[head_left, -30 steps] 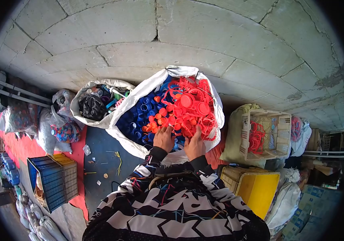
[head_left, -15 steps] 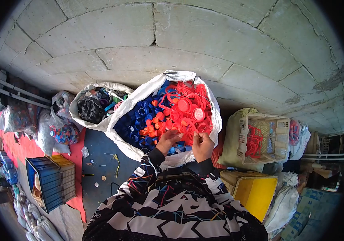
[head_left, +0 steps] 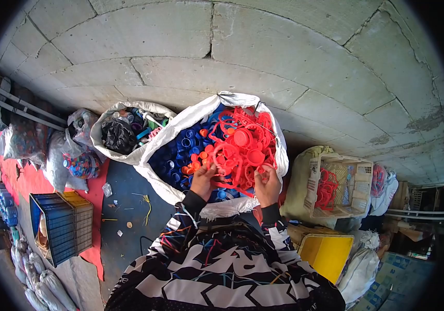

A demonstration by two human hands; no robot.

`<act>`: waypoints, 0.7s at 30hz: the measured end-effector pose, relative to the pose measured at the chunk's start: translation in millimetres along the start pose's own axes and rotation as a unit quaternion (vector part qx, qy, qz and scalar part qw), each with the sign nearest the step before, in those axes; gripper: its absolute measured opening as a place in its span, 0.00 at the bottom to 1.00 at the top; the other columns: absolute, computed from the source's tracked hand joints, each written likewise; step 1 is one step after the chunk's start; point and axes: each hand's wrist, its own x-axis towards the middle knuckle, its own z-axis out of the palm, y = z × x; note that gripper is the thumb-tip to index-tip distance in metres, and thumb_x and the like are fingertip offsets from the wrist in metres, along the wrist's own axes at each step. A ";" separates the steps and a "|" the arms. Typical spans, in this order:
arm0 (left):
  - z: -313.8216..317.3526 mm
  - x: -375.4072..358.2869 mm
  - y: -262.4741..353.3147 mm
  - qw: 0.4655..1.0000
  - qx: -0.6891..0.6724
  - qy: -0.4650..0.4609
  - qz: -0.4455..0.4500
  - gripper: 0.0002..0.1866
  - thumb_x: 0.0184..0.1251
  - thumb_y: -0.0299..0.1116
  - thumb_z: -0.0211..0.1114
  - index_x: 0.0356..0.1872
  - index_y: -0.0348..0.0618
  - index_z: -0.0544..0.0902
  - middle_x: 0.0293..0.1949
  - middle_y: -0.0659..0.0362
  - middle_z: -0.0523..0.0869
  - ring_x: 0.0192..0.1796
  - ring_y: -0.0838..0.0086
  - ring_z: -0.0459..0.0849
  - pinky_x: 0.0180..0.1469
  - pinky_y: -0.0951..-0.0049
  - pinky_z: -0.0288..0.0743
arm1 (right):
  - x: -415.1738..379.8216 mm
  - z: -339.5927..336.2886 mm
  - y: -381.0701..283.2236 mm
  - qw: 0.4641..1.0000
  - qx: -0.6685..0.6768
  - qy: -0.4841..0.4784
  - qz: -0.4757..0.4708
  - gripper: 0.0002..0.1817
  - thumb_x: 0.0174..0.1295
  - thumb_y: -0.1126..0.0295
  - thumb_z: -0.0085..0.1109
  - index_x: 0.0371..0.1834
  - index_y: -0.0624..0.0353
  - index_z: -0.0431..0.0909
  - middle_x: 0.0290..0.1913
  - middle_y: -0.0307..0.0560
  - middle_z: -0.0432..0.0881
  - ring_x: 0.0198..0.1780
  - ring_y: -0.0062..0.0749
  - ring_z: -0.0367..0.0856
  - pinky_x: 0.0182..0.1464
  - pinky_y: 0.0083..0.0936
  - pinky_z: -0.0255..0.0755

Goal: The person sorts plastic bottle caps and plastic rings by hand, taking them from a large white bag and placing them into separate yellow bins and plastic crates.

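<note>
Where the white sack [head_left: 159, 185] gapes beneath the fingers, we find the left hand [head_left: 202, 182] and the right hand [head_left: 267, 185] at the near edge of the red plastic pieces [head_left: 242, 139], which lie between and just beyond the fingertips. We note partly curled fingers on both hands; we cannot tell whether either grips a piece. Beyond the left fingertips we record orange caps [head_left: 195, 167] and blue caps [head_left: 185, 141]. Well right of the right fingers, we observe a pale crate [head_left: 314, 186].

Plastics-sorting workspace: sack [head_left: 162, 187] of caps [head_left: 184, 143], crates [head_left: 71, 227], bagged plastic [head_left: 83, 165].
</note>
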 end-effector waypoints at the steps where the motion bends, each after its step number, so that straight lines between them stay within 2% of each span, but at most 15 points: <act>1: -1.5 -4.0 8.4 1.000 -0.001 0.014 0.002 0.08 0.72 0.36 0.54 0.44 0.47 0.77 0.33 0.61 0.84 0.32 0.76 0.85 0.32 0.72 0.82 | 1.7 -2.6 2.0 0.992 -0.114 0.005 -0.051 0.21 0.55 0.63 0.64 0.46 0.65 0.73 0.34 0.52 0.80 0.33 0.42 0.80 0.38 0.37 0.73; 2: -0.5 -9.2 15.7 0.999 -0.002 0.037 -0.004 0.07 0.73 0.35 0.52 0.45 0.47 0.76 0.33 0.62 0.84 0.30 0.77 0.84 0.30 0.76 0.81 | 0.3 -6.3 0.6 0.973 -0.228 -0.040 -0.021 0.32 0.50 0.63 0.64 0.58 0.64 0.64 0.43 0.62 0.78 0.41 0.59 0.80 0.44 0.49 0.73; 5: -28.8 -2.6 12.8 0.999 -0.022 0.024 0.023 0.07 0.73 0.34 0.51 0.45 0.47 0.76 0.34 0.62 0.84 0.27 0.78 0.81 0.29 0.75 0.81 | 1.4 -5.6 -15.3 0.945 -0.292 -0.116 0.084 0.31 0.51 0.64 0.64 0.58 0.62 0.64 0.44 0.61 0.79 0.44 0.58 0.80 0.45 0.48 0.73; 8: -26.4 -6.3 20.2 0.998 -0.028 0.054 0.023 0.06 0.73 0.32 0.51 0.44 0.47 0.76 0.33 0.63 0.83 0.26 0.80 0.79 0.28 0.76 0.80 | 6.6 1.3 -2.8 0.934 -0.316 -0.135 0.099 0.40 0.51 0.61 0.65 0.63 0.65 0.56 0.47 0.64 0.76 0.45 0.61 0.80 0.44 0.48 0.75; 11: -25.9 -7.0 20.9 0.996 -0.029 0.076 0.022 0.06 0.72 0.32 0.51 0.43 0.48 0.76 0.33 0.63 0.83 0.26 0.81 0.79 0.28 0.76 0.79 | 10.5 7.8 11.2 0.938 -0.322 -0.091 0.092 0.37 0.49 0.62 0.67 0.61 0.63 0.60 0.45 0.61 0.78 0.45 0.56 0.80 0.44 0.47 0.75; 14: -24.1 -5.2 18.2 0.996 -0.023 0.088 0.019 0.05 0.72 0.32 0.52 0.42 0.48 0.76 0.31 0.63 0.82 0.25 0.81 0.79 0.27 0.76 0.79 | 16.1 2.2 25.5 0.973 -0.204 -0.096 0.051 0.28 0.47 0.63 0.71 0.49 0.63 0.72 0.37 0.55 0.83 0.39 0.45 0.84 0.40 0.39 0.76; 17: -33.7 -5.7 13.9 0.997 -0.011 0.078 0.017 0.06 0.71 0.31 0.51 0.43 0.47 0.76 0.31 0.64 0.82 0.26 0.80 0.79 0.30 0.71 0.81 | 18.7 -4.7 24.9 0.984 -0.063 -0.129 0.101 0.18 0.45 0.63 0.73 0.32 0.63 0.78 0.27 0.49 0.84 0.30 0.34 0.84 0.34 0.31 0.75; 18: -34.8 -6.3 14.6 0.997 -0.007 0.070 0.018 0.06 0.71 0.31 0.51 0.43 0.47 0.75 0.32 0.64 0.82 0.27 0.80 0.79 0.32 0.69 0.81 | 18.5 -6.4 22.7 0.989 -0.013 -0.116 0.090 0.16 0.46 0.63 0.74 0.24 0.64 0.78 0.22 0.47 0.82 0.24 0.28 0.82 0.30 0.25 0.74; 21: -35.1 -9.9 16.5 0.995 -0.006 0.100 0.008 0.05 0.71 0.31 0.52 0.42 0.47 0.75 0.31 0.64 0.81 0.26 0.81 0.78 0.30 0.71 0.80 | 18.4 -26.7 0.7 0.986 -0.002 -0.141 0.093 0.15 0.47 0.65 0.73 0.24 0.64 0.78 0.23 0.47 0.82 0.25 0.27 0.81 0.30 0.24 0.73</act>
